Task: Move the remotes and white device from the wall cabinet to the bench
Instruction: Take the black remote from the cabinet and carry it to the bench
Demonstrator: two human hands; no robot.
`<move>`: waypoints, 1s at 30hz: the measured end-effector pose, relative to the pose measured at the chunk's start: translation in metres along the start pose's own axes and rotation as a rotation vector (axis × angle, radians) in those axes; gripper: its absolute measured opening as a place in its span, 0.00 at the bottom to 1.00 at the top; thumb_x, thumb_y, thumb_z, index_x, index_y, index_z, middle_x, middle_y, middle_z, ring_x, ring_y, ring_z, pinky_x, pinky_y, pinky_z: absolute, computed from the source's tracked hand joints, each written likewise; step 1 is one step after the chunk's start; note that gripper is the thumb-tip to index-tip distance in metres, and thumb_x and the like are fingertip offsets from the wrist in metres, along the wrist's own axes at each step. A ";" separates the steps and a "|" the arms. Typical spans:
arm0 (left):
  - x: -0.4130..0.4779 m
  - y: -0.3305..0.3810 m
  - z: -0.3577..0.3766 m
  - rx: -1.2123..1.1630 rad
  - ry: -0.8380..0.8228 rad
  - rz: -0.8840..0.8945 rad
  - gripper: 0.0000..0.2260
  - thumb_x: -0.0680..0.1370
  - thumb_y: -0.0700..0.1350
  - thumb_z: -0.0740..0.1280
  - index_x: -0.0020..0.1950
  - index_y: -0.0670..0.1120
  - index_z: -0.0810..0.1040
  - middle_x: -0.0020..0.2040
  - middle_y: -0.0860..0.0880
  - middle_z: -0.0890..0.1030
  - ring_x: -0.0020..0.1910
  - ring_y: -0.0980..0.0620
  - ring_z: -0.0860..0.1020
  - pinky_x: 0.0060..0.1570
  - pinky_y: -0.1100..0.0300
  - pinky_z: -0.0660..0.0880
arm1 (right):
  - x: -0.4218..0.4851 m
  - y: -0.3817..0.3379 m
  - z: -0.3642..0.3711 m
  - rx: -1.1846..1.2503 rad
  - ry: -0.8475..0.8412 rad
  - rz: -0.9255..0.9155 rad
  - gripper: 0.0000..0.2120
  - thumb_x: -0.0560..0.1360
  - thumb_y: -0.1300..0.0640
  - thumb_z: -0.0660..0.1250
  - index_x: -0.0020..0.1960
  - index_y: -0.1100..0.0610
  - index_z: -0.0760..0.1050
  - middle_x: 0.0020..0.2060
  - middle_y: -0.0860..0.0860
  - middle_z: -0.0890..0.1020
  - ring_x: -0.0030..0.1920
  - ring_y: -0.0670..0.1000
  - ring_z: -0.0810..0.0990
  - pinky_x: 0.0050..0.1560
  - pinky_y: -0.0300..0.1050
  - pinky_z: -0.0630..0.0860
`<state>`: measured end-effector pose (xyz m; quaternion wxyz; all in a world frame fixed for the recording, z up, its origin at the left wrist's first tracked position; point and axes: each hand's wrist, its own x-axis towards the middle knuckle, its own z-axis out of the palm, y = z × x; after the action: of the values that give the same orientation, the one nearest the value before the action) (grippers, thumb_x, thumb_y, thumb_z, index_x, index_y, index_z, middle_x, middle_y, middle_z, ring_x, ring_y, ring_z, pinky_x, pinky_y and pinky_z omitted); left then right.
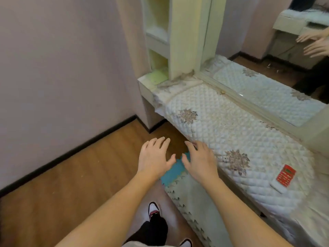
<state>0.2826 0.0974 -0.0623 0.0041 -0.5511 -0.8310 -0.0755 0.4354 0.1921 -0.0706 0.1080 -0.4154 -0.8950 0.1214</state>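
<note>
Both hands empty beside the counter; white device already lies on it.

Left hand [154, 155] and right hand [199, 161] are spread flat with fingers straight, gripping nothing. The left hovers just off the front edge of the counter [222, 125], the right at that edge. White device [277, 187] lies toward the counter's near end, a flat red item [285, 175] overlapping it; can't tell if that is a remote. Likely light, rigid, smooth plastic: pinch across the long sides, the soft quilted top lets fingertips get under. Cabinet [156, 40] stands at the counter's far end, shelves blurred, no remotes made out. Mirror [258, 41] runs behind the counter, mat [173, 171] and shoe [154, 209] lie below its front. The cabinet's side panel probably narrows the reach.
</note>
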 end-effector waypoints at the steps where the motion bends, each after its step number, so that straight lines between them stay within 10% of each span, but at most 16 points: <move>1: -0.006 -0.017 -0.004 0.001 0.009 -0.053 0.30 0.77 0.64 0.55 0.74 0.51 0.72 0.73 0.50 0.75 0.72 0.47 0.72 0.72 0.48 0.66 | 0.008 -0.016 0.007 0.006 -0.011 -0.050 0.24 0.76 0.45 0.62 0.69 0.53 0.72 0.63 0.54 0.77 0.64 0.56 0.74 0.59 0.55 0.74; 30: -0.044 -0.520 -0.058 -0.062 0.100 -0.869 0.28 0.80 0.63 0.57 0.78 0.53 0.65 0.78 0.52 0.68 0.77 0.50 0.63 0.77 0.49 0.60 | 0.247 -0.521 0.195 0.030 -0.275 -0.803 0.23 0.79 0.43 0.59 0.72 0.49 0.68 0.69 0.51 0.74 0.70 0.53 0.71 0.70 0.53 0.68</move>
<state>-0.1813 -0.1483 -0.0720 -0.0043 -0.1458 -0.9818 -0.1219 -0.1515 0.0317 -0.0727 0.0322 -0.0118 -0.9900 0.1371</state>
